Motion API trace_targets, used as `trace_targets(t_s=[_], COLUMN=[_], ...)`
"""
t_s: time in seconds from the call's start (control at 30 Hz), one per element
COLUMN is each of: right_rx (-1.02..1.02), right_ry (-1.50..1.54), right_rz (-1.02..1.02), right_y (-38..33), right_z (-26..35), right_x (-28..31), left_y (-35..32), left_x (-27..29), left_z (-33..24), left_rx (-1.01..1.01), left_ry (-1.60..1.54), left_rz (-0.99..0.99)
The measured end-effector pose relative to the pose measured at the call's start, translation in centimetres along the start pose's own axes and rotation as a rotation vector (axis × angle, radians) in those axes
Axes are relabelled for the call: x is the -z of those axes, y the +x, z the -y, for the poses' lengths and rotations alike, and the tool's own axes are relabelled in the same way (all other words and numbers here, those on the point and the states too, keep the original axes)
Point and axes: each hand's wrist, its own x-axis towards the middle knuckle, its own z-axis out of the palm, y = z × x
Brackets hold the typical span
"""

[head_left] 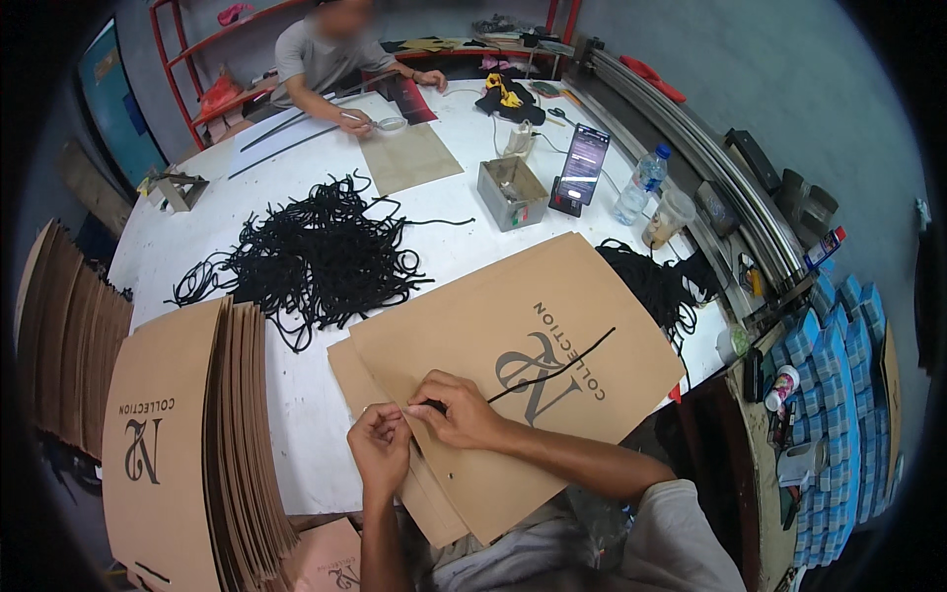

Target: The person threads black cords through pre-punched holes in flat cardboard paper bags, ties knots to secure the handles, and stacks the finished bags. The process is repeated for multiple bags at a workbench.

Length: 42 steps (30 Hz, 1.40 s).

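The left hand [381,449] stood raised, fingers curled, atop the left forearm [382,543], which rose from the near side. The right hand [456,411] reached across from the right, fingers bent, its right forearm [572,461] slanting leftward and slightly farther off. Both hands' fingertips came close together.

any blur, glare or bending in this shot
In the head view, the corners go black and the edge of the white table bows; same view, the metal rail shows bright glare; also in the head view, the co-worker's head is blurred, while the left hand and right hand look fairly sharp.
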Motion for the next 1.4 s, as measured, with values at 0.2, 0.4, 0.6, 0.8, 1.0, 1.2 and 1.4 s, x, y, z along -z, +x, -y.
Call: trace_targets(t_s=[0.2, 0.4, 0.6, 0.8, 1.0, 1.2, 1.4], right_rx=[-0.059, -0.101, 0.063, -0.028, 0.374, 0.16, -0.138], right_ry=[0.094, -0.011, -0.16, -0.045, -0.487, 0.0, -0.119], right_rz=[0.055, 0.081, 0.151, 0.11, 0.104, 0.035, -0.022], right_y=[0.0, -0.6, -1.3, -1.4, -1.4, -2.0, -0.7], right_z=[-0.2, 0.5, 1.5, 1.1, 5.0, 5.4, 2.1], right_x=[0.9, 0.4, -1.6, -1.2, -0.3, -1.9, -3.8], left_y=[-0.1, -1.4, -3.3, -3.9, -2.6, -2.4, -3.1], left_x=[-0.1, 2.2, 2.6, 2.9, 1.6, 1.8, 0.8], left_z=[-0.5, -2.0, -2.5, -5.4, -3.4, -1.5, -3.8], left_rx=[-0.086, -0.01, -0.004, 0.34, 0.396, 0.339, -0.082], left_ry=[0.147, 0.232, -0.008, -0.268, -0.319, -0.436, 0.281], left_rz=[-0.059, -0.101, 0.005, 0.379, 0.296, 0.18, -0.219])
